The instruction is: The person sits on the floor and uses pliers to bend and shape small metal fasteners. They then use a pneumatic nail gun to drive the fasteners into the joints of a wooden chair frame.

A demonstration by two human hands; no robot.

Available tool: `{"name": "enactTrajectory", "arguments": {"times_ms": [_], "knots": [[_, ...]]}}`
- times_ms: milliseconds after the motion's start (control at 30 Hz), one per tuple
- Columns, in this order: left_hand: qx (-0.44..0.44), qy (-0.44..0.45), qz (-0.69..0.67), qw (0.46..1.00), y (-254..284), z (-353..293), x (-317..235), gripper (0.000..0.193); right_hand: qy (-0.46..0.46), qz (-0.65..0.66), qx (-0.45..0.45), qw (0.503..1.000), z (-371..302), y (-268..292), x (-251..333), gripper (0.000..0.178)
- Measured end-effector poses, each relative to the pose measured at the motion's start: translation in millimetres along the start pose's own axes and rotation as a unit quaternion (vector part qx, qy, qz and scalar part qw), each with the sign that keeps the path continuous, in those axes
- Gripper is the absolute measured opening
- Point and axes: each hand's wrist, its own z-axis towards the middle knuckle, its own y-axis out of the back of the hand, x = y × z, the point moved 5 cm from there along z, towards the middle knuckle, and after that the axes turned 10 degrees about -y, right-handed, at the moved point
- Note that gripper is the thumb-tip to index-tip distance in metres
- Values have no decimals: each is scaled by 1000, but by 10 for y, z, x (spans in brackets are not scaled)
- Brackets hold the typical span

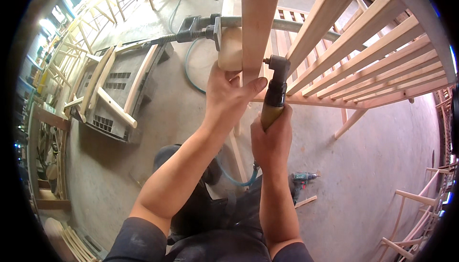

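Observation:
My right hand is wrapped around the yellow-brown grip of a right-angle air driver. Its short bit points left at the side of an upright wooden post, and the tip appears to meet the wood. My left hand grips the lower part of that post, thumb laid across its near face. The left fingers are partly hidden behind a pale wooden block. Against this block presses the jaw of a metal bar clamp. Wooden slats of a bench-like frame fan out right of the driver.
A teal cordless drill lies on the concrete floor beside a wood strip. At left, curved wooden parts rest on a dark platform. A blue air hose loops below the driver. Chair frames stand at right.

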Motion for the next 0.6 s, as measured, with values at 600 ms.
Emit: {"name": "enactTrajectory", "arguments": {"times_ms": [600], "knots": [[-57,103,-144,983,179,249,279,66,4,-77,6,997,230,-8,94,34]]}}
